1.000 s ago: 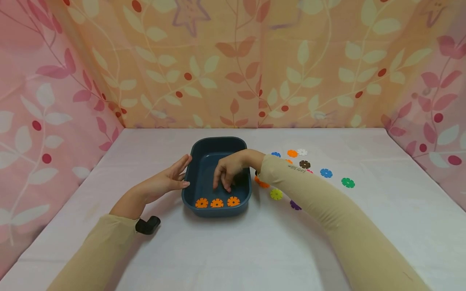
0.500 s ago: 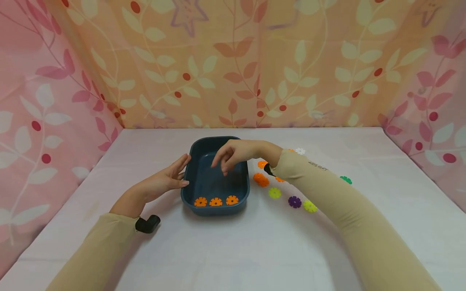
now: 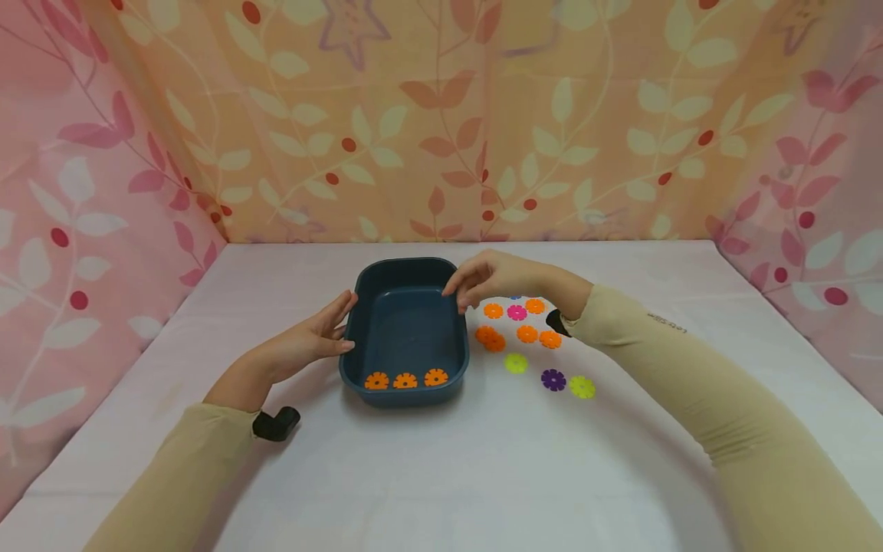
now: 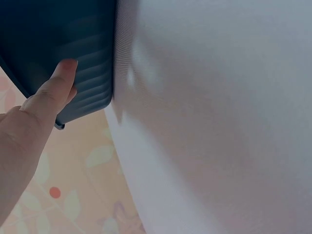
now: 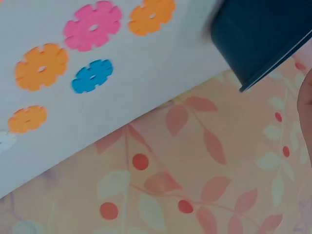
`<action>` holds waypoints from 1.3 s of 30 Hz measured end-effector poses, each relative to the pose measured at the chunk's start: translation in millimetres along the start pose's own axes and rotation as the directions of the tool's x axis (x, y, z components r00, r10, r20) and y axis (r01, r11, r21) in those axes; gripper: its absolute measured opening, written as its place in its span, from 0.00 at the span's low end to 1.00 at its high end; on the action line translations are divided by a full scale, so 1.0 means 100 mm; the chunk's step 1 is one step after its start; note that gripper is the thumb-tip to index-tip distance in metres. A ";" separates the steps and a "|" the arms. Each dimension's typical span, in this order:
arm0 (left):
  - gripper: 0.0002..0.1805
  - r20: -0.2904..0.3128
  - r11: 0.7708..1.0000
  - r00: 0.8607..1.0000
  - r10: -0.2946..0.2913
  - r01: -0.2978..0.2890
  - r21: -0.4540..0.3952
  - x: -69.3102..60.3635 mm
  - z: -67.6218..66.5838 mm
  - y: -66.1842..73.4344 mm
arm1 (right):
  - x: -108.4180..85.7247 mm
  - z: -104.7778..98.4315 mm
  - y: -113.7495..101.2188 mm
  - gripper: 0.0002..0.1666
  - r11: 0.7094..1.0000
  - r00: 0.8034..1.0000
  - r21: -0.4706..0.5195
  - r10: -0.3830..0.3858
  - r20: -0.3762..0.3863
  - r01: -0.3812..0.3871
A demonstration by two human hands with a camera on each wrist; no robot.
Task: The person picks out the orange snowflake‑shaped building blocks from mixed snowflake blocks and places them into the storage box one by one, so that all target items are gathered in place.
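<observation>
A dark blue rectangular bin (image 3: 402,399) stands on the table. Three orange notched plastic discs (image 3: 405,381) lie along its near end. My left hand (image 3: 297,349) touches the bin's left side with fingers extended; in the left wrist view a fingertip (image 4: 67,68) lies against the ribbed outer wall. Above the right rim is my right hand (image 3: 503,277), its fingers loosely bent downward, with nothing visible in them. Only an edge of that hand (image 5: 306,107) enters the right wrist view, beside the bin wall (image 5: 268,39).
Right of the bin lie several loose discs: orange (image 3: 527,334), pink (image 3: 516,313), yellow-green (image 3: 516,363), purple (image 3: 553,379) and blue (image 5: 92,76). My right forearm hides part of the table there. Patterned cloth (image 3: 441,138) hangs behind the white table (image 3: 414,475).
My right hand has risen out of the bin and moved right to above its rim, exposing more discs on the table. The left hand stays at the bin's side.
</observation>
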State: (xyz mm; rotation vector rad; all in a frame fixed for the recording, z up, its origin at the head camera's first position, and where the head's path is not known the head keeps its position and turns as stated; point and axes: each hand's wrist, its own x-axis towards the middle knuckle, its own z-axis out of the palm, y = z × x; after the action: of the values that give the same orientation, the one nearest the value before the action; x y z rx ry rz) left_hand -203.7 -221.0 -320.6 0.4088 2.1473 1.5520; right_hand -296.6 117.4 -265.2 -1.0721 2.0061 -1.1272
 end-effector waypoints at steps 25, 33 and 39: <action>0.50 0.007 1.000 1.000 -0.002 0.002 0.001 0.00 -0.01 0.00 | -0.80 -0.11 0.29 0.14 0.994 0.963 -0.085 0.041 -0.265 -0.066; 0.51 0.003 1.000 1.000 -0.012 0.012 0.001 0.00 -0.01 0.00 | -0.97 -0.10 0.51 0.12 0.988 0.941 -0.143 0.002 -0.337 -0.054; 0.50 0.004 1.000 1.000 -0.007 0.007 0.001 0.00 -0.01 0.00 | -1.07 -0.14 0.64 0.14 0.965 0.942 -0.231 0.043 -0.333 -0.126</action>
State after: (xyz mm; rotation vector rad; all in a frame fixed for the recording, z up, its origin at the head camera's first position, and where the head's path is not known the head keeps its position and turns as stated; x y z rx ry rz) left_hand -204.2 -222.3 -320.6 0.4042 2.1443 1.5455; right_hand -276.9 235.5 -303.1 -0.9537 2.4852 -1.0827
